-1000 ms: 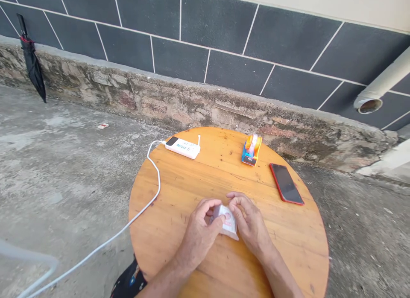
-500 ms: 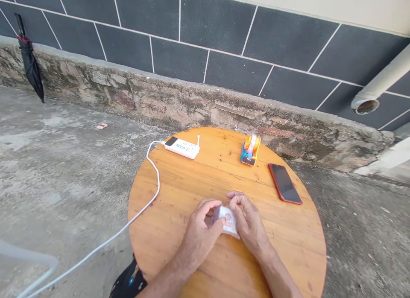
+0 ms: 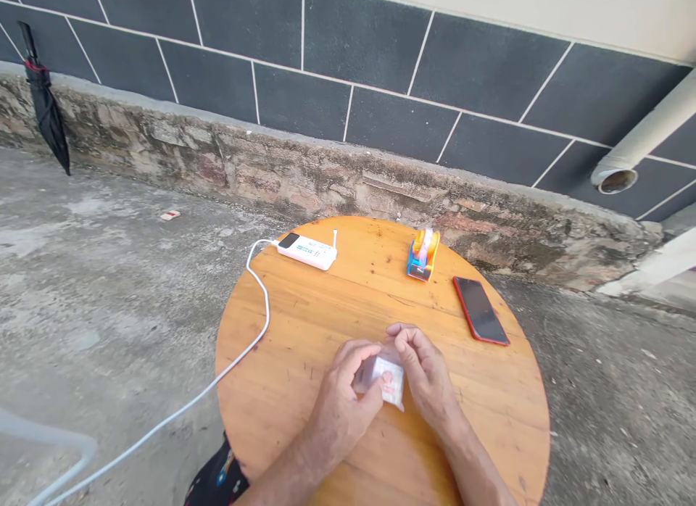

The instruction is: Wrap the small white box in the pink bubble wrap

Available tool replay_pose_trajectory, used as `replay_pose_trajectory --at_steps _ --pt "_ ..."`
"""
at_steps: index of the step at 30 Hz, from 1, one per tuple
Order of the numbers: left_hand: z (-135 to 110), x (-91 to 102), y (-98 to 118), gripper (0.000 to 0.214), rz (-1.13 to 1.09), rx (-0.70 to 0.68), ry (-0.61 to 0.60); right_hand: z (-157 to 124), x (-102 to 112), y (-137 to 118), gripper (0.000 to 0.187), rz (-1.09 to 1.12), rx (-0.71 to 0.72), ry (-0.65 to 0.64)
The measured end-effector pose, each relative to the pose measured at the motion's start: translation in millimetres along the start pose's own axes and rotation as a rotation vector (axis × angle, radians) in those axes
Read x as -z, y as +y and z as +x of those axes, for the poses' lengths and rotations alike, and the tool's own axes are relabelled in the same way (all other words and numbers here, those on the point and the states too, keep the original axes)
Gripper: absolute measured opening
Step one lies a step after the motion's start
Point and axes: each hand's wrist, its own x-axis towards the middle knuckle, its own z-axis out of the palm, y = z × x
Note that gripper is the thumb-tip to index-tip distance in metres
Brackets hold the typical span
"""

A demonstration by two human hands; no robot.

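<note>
On a round wooden table [image 3: 304, 325] both my hands close round a small clear plastic packet [image 3: 387, 379] with white and red contents. My left hand [image 3: 342, 408] pinches its left side, thumb on top. My right hand [image 3: 427, 379] grips its right edge with curled fingers. The packet rests just above the tabletop near the table's middle front.
A white power bank [image 3: 306, 250] with a white cable [image 3: 255, 332] lies at the far left of the table. An orange and blue tape dispenser [image 3: 422, 254] and a red-cased phone [image 3: 481, 309] lie at the far right. A folded black umbrella [image 3: 46, 107] leans on the tiled wall; a drain pipe [image 3: 636, 147] sticks out at right.
My hands have worked the packet slightly; it sits a little more folded between my fingers. The view has shifted a little to the right.
</note>
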Motion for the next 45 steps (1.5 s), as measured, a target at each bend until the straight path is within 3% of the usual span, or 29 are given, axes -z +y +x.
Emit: replay_pose_trajectory --at_steps 6,12,21,31,45 --pt "-5 -1.2 -3 0.036 0.095 -0.043 -0.025 2 2 -2 0.021 0.07 -0.032 0.014" --pt "-11 -5.9 -8 0.057 0.078 -0.047 -0.1 6 10 -4 0.024 0.083 -0.036 0.053" --pt "-11 3.2 0 0.054 0.158 -0.131 -0.124 29 26 -22 0.024 -0.057 0.003 -0.006" --pt "-11 7.0 8 0.047 0.138 -0.211 -0.16 70 33 0 0.027 -0.228 0.032 0.001" --pt "-14 13.0 13 0.047 0.126 -0.255 -0.237 102 35 19 0.022 -0.319 -0.019 0.064"
